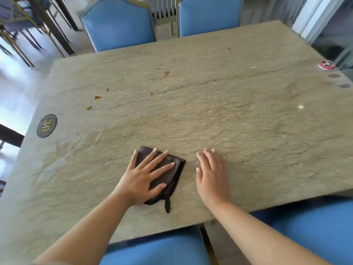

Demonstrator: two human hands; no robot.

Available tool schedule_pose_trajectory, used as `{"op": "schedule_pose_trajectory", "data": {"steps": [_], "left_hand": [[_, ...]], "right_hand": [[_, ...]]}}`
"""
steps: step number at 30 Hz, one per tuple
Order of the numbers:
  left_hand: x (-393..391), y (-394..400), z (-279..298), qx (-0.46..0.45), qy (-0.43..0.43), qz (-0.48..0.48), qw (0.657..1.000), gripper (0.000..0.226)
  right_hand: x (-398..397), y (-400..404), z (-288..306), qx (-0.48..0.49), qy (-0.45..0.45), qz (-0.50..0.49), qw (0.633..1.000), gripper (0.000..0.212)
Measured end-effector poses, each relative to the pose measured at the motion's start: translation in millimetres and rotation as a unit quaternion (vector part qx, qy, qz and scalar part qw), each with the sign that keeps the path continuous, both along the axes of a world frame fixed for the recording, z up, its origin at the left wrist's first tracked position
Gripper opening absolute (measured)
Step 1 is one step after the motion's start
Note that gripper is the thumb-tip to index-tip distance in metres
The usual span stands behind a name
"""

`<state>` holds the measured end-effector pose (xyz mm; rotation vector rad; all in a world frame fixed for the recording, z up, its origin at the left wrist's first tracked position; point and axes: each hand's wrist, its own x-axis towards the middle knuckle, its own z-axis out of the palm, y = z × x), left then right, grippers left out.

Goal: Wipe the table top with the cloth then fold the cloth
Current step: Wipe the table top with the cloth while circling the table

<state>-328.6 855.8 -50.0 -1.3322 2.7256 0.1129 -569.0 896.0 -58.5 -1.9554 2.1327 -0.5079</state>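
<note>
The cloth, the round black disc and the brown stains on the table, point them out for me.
cloth (172, 170), head view, on its bare right part beside the fingers.
round black disc (46, 125), head view, on its middle.
brown stains (165, 74), head view, on the largest smear.

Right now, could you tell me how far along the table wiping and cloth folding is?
Done: little shows as wiped; brown stains remain on the table top. In hand: the left hand presses flat on the dark cloth, which lies folded near the front edge, while the right hand rests flat on the bare stone. Left: wiping those stains, then folding.
</note>
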Motion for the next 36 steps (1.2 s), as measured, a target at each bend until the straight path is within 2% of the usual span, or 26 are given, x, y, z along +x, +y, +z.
{"op": "schedule_pose_trajectory", "data": {"steps": [3, 5, 7, 10, 13, 15, 19, 23, 28, 32, 36], "left_hand": [[11.7, -2.3, -2.3, -0.008, 0.033, 0.234, 0.972, 0.059], [3.2, 7.5, -4.7, 0.002, 0.027, 0.299, 0.954, 0.060], [0.9, 21.1, -1.7, 0.013, 0.009, 0.246, 0.969, 0.062], [21.6, 46.4, 4.7, 0.028, -0.007, 0.076, 0.997, 0.062], [56.0, 72.8, 4.4, 0.016, -0.004, -0.015, 1.000, 0.057], [81.3, 79.6, 3.7, 0.012, 0.000, 0.003, 1.000, 0.056], [128.8, 49.0, 0.5, 0.014, 0.006, 0.107, 0.994, 0.059], [171.7, -19.5, -2.1, 0.030, 0.026, 0.212, 0.976, 0.061], [225.6, -94.7, -0.5, 0.066, 0.030, 0.303, 0.950, 0.060], [228.7, -69.4, -0.7, 0.045, 0.072, 0.298, 0.951, 0.060], [240.6, 19.6, -5.1, 0.019, 0.077, 0.192, 0.978, 0.060]], "right_hand": [[3.9, 4.8, 2.0, -0.003, 0.009, 0.012, 1.000, 0.043], [8.8, 9.1, 4.9, 0.000, 0.000, 0.009, 1.000, 0.043], [18.7, 15.7, 7.4, 0.007, -0.007, 0.013, 1.000, 0.044], [40.6, 25.3, 10.8, 0.023, -0.025, 0.048, 0.998, 0.047], [65.2, 22.4, 20.2, 0.054, -0.037, 0.091, 0.994, 0.049], [83.3, 16.0, 26.5, 0.080, -0.028, 0.110, 0.990, 0.050], [123.9, -5.6, 33.3, 0.159, 0.045, 0.097, 0.982, 0.055], [170.3, -36.7, 33.2, 0.188, 0.051, 0.029, 0.980, 0.056], [232.3, -60.6, 14.4, 0.213, 0.072, -0.122, 0.967, 0.066], [240.1, -54.1, 2.6, 0.163, 0.109, -0.146, 0.970, 0.067], [252.1, -52.1, 8.8, 0.160, 0.075, -0.176, 0.968, 0.061]]}}
